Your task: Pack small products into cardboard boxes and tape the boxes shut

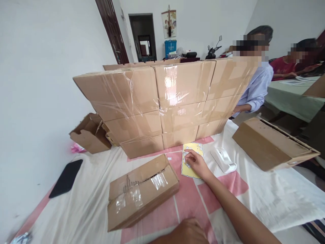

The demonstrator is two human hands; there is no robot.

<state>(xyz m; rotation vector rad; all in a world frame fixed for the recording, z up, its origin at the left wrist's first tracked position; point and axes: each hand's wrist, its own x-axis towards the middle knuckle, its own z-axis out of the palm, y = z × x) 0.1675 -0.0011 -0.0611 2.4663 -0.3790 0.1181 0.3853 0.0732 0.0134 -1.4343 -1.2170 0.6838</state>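
My right hand [196,163] is over a yellow sheet [189,172] with white and grey printed shapes, which lies flat on the cloth. One finger points left while the others curl in toward the thumb; anything tiny between them is too small to make out. My left hand [189,232] rests at the bottom edge of the view, its fingers folded under and hidden. Just right of the sheet stands a white tape dispenser [223,160]. A small white piece [169,158] lies on the cloth left of the sheet. Left of my hands is a taped cardboard box [142,193].
A wall of stacked, taped cardboard boxes [182,84] closes off the table's far side. An open carton [90,132] and a black phone [66,178] are at left. Another carton [274,144] is at right. A person in a light blue shirt [259,88] is behind it.
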